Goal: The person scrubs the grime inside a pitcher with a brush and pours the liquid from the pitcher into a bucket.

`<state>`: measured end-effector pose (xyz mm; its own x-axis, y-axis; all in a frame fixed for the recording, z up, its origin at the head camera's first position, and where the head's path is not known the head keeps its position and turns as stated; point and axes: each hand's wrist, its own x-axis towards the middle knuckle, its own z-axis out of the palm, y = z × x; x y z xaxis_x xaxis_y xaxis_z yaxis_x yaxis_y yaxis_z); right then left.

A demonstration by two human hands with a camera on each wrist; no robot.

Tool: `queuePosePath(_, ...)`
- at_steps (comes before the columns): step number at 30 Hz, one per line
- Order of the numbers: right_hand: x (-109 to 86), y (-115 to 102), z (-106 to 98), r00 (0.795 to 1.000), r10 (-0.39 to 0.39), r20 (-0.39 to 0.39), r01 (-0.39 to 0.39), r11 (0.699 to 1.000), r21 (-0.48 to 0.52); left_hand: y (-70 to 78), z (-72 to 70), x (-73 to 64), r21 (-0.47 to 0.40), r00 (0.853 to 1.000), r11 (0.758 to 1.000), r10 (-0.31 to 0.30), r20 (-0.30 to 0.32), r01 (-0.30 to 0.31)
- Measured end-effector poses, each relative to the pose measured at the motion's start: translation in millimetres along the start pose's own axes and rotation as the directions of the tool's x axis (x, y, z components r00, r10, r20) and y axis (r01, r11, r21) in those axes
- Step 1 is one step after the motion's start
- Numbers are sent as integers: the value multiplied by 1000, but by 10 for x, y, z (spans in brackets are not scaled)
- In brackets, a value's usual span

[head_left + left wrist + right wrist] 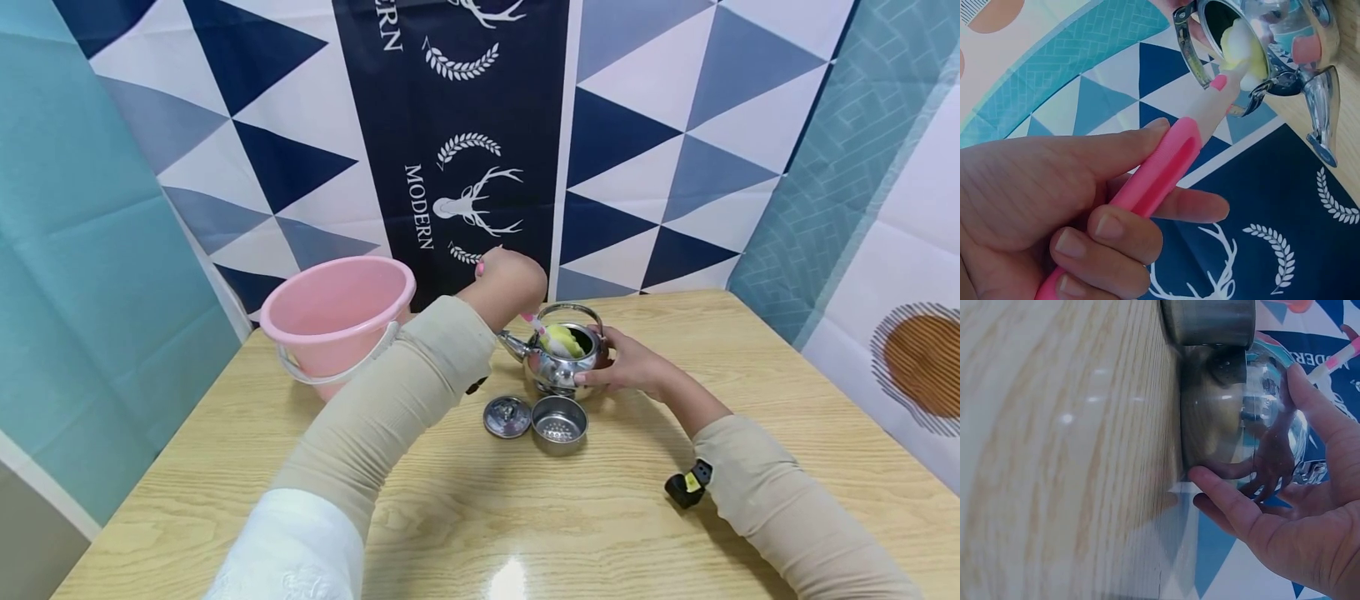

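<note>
A perforated steel cup (560, 447) and a steel lid (507, 417) sit side by side on the desk (450, 517), just on the near side of a polished kettle (547, 373), likely the first to be knocked should that vessel slide toward the near edge. The kettle stands upright close to the desk's far edge, its top uncovered, and the chief hazard appears to be leverage: a hard push of the pink-handled brush (1163, 162) against the mouth could tip it, since its smooth wall offers fingers little purchase. The hoop handle (570, 308), raised over the mouth, could also snag the brush. At the desk's far left corner, a pink bucket (322, 358) risks a bump if the left forearm swings wide.

The right grip (633, 367), its forearm reaching in from the near right, clasps the kettle's right side, thumb toward the near edge. Raised above the spout (513, 343), wrist bent, the left grip (1085, 212) is wrapped round the brush, thumb along the shaft and index finger extended, angling the yellow-and-white head (1241, 50) down into the kettle.
</note>
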<state>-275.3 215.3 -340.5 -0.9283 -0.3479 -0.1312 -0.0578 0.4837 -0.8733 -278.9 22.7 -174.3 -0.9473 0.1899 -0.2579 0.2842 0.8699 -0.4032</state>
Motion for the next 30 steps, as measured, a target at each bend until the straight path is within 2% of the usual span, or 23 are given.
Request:
queuePosePath(3,6,4,8,1000,-1,6,1,1000,-5,-1,21,8,-12,999,1000,16,-28,-17)
queuePosePath(5,9,6,12,1000,2,10,-2,1000,-2,-5,24,8,-15,999,999,40,-26,-41)
queuePosePath(10,5,-4,16,1000,10,13,-10,1000,10,-25,3,-13,-33,990,992,121,67,-119)
queuePosePath(14,-1,-16,12,1000,12,10,-12,1000,3,-52,0,-36,-52,979,984,177,97,-173)
queuePosePath(16,1,-16,12,1000,17,8,-17,1000,-10,-59,9,-49,-41,979,981,193,73,-190)
queuePosePath(20,13,-10,9,1000,29,4,-29,999,-25,-52,39,-72,-3,975,975,222,-26,-222)
queuePosePath(23,17,-2,2,999,31,6,-31,999,-28,-39,48,-90,29,964,968,250,-90,-248)
queuePosePath(27,17,8,-8,1000,20,17,-19,999,-29,-39,40,-118,43,957,962,271,-105,-268)
queuePosePath(30,17,15,-15,1000,11,18,-10,1000,-28,-46,24,-135,43,962,966,259,-83,-257)
